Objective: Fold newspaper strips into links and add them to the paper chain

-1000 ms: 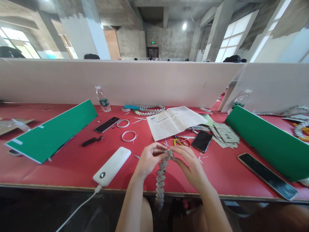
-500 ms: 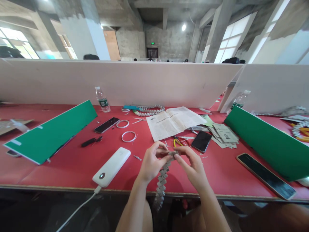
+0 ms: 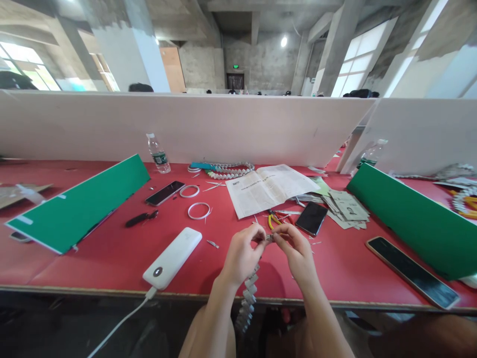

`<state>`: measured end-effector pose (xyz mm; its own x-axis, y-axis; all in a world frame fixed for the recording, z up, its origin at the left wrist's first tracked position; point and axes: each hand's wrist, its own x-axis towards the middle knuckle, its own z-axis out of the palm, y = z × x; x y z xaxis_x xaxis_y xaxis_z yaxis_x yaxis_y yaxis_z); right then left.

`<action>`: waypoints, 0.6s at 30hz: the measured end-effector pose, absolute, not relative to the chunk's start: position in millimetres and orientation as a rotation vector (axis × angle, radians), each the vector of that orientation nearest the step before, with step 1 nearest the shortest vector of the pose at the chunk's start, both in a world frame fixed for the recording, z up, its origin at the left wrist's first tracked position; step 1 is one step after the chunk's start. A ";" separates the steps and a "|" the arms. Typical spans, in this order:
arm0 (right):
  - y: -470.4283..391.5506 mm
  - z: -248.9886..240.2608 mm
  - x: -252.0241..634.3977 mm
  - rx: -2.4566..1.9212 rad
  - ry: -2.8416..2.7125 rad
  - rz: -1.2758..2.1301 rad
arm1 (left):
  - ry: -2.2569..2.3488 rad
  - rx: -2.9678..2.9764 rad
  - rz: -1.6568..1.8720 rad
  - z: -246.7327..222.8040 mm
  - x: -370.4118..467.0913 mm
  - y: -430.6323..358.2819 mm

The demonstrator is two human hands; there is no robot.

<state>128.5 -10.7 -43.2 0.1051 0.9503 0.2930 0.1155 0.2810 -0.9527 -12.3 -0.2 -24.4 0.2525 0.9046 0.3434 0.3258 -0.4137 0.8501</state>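
Note:
Both my hands meet over the front of the red table, fingertips pinched together. A folded paper chain (image 3: 249, 293) in a zigzag weave hangs below them, past the table edge. My left hand (image 3: 244, 253) is closed on its upper end. My right hand (image 3: 298, 248) pinches a small folded paper piece (image 3: 269, 238) at that end, between the two hands. The fingers partly hide where piece and chain join. Just beyond the hands lie pliers (image 3: 275, 219) with yellow and red handles and an opened newspaper sheet (image 3: 268, 189).
A white power bank (image 3: 173, 258) with a cable lies left, near black cutters (image 3: 141, 218) and white rings (image 3: 198, 211). Phones (image 3: 312, 218) and stacked paper slips (image 3: 348, 206) are right. Green boards (image 3: 85, 204) stand at both sides; a bottle (image 3: 158, 154) stands behind.
My left hand has turned over and shifted slightly right, its fingers more curled around the chain's end. The hanging chain is now more covered near the top.

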 end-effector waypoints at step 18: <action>-13.5 -41.6 132.3 -0.974 -1.581 0.807 | 1.014 1.235 1.206 -18.5 -27.2 5.9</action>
